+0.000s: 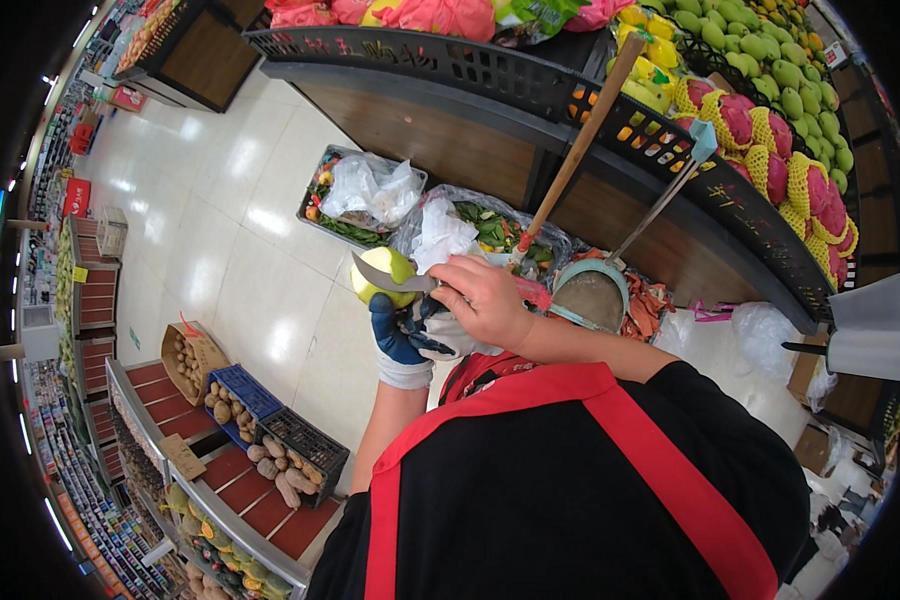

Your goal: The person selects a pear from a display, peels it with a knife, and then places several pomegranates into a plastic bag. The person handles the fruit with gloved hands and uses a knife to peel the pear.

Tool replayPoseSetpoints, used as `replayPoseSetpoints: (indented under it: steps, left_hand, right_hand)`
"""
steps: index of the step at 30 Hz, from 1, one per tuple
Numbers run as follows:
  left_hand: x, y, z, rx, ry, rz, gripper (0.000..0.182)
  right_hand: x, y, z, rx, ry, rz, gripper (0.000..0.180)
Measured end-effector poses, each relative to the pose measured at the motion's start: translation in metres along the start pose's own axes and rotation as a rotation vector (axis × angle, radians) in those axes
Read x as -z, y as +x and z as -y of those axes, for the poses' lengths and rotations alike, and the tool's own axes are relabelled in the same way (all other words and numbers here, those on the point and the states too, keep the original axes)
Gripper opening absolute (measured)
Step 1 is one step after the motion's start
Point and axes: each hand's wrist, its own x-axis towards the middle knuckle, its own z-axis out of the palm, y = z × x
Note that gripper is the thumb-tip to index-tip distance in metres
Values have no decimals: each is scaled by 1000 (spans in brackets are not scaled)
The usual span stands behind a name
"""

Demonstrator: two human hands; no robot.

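My left hand, in a blue-coated work glove with a pale cuff, holds a round yellow-green fruit from below. My right hand is bare and grips a knife with a curved metal blade. The blade lies across the near side of the fruit; whether it cuts into the skin cannot be seen. The knife's handle is mostly hidden by my fingers. White and dark glove fabric shows between my hands, beneath the right wrist.
Beyond my hands stand a crate of produce scraps and a plastic-lined bin. A broom's wooden handle and a long-handled dustpan lean against the fruit display. Crates of potatoes and roots are left.
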Motion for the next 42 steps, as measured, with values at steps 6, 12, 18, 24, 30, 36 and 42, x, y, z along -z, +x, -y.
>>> replayPoseSetpoints:
  steps: [6,12,18,24,30,36,42]
  left_hand:
    - [-6,3,-3,32,-94,34,67]
    - [6,7,-2,49,-62,-24,68]
    - [-1,3,-8,52,-6,38,71]
    - [1,6,-23,57,233,71,76]
    - [-19,-5,-35,-9,442,134,84]
    - [6,-4,-30,21,404,81,91]
    - [2,-18,-32,38,298,119,101]
  right_hand:
    - [-1,-2,-4,6,4,-18,21]
    - [0,-4,-1,-304,436,139,23]
    - [6,-1,-1,-44,80,64,21]
    - [33,11,22,-102,185,136,19]
    - [43,26,26,-27,97,169,18]
    - [34,22,41,-7,43,174,19]
    - [28,11,33,-59,59,137,19]
